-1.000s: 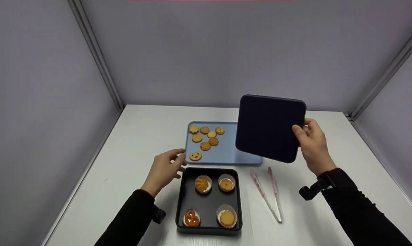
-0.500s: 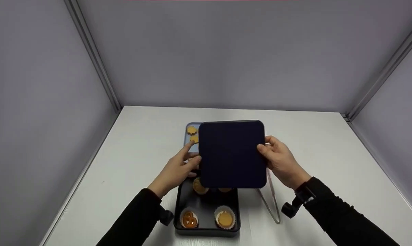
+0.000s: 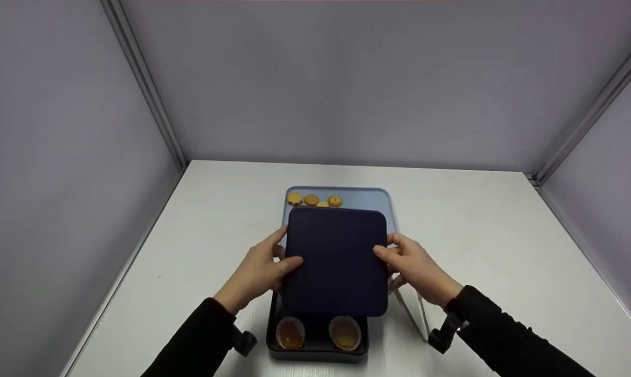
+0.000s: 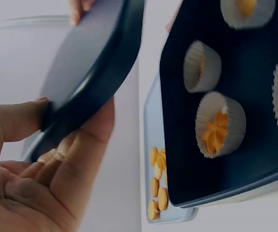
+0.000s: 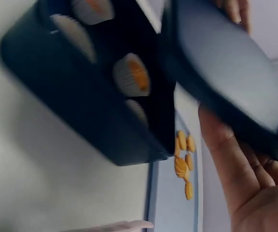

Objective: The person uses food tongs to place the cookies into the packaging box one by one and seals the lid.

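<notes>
Between both hands is a dark navy lid [image 3: 336, 262], square with rounded corners. My left hand [image 3: 258, 272] grips its left edge, thumb on top and fingers beneath. My right hand [image 3: 417, 267] pinches the right edge the same way. Below the lid stands a dark rectangular box [image 3: 318, 356], its far part hidden in the head view. Inside it are several paper cups; a pretzel-topped cup [image 3: 290, 333] and another cup [image 3: 345, 333] show at the near end. In the left wrist view a cup with a swirl-shaped cookie [image 4: 218, 128] shows, and the lid is raised apart from the box.
A light blue tray [image 3: 362, 196] lies behind the box, partly covered by the lid. Several cookies [image 3: 311, 199] rest on its left side. Tongs [image 3: 415, 319] lie on the white table [image 3: 200, 235] right of the box.
The right hand has brought the lid leftward and down over the box. My left hand, earlier holding nothing, now grips the lid's left edge.
</notes>
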A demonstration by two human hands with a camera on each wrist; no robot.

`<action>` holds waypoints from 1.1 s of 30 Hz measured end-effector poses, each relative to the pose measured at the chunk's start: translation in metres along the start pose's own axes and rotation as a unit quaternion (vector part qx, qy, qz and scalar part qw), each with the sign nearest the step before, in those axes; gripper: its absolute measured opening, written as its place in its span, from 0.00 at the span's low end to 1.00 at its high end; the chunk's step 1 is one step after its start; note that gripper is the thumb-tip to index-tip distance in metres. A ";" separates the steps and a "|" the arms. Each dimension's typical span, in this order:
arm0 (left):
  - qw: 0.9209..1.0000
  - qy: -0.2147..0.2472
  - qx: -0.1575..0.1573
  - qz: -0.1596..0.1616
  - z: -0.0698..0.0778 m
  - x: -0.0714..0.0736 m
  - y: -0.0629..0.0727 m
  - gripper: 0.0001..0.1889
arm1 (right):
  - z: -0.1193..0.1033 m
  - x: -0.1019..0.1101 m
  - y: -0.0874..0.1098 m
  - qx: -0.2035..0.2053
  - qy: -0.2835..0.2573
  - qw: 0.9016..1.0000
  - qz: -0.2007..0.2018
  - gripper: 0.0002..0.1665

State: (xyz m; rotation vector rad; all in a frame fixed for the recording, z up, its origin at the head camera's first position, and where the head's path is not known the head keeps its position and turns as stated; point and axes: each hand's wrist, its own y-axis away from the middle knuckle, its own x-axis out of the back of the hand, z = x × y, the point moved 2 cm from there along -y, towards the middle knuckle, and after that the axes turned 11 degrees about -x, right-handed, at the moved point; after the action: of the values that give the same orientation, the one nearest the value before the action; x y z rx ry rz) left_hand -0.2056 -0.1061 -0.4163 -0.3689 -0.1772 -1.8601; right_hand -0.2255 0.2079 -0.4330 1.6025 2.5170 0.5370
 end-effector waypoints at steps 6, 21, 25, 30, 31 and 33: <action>0.999 0.002 0.012 -0.036 -0.005 -0.001 0.017 0.43 | 0.011 -0.011 0.005 -0.031 0.007 0.999 -0.036 0.25; 0.993 -0.091 0.034 -0.067 -0.017 -0.005 0.038 0.40 | 0.024 -0.030 0.009 -0.100 0.034 0.992 -0.069 0.20; 0.983 -0.176 0.027 -0.049 -0.019 -0.007 0.037 0.39 | 0.023 -0.032 0.010 -0.102 0.066 0.991 -0.059 0.19; 0.975 -0.213 0.046 -0.046 -0.024 -0.010 0.035 0.40 | 0.021 -0.035 0.008 -0.095 0.124 0.987 -0.039 0.19; 0.973 -0.222 0.047 -0.045 -0.025 -0.010 0.034 0.40 | 0.021 -0.036 0.008 -0.093 0.139 0.985 -0.032 0.19; 0.969 -0.241 0.044 -0.044 -0.026 -0.011 0.033 0.41 | 0.021 -0.037 0.006 -0.089 0.169 0.982 -0.016 0.18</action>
State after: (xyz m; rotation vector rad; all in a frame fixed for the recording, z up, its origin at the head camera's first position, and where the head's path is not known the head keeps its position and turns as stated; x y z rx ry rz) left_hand -0.1760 -0.1146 -0.4463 -0.7573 -0.6127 -1.8136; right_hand -0.1985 0.1819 -0.4538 1.5110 2.6244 1.0786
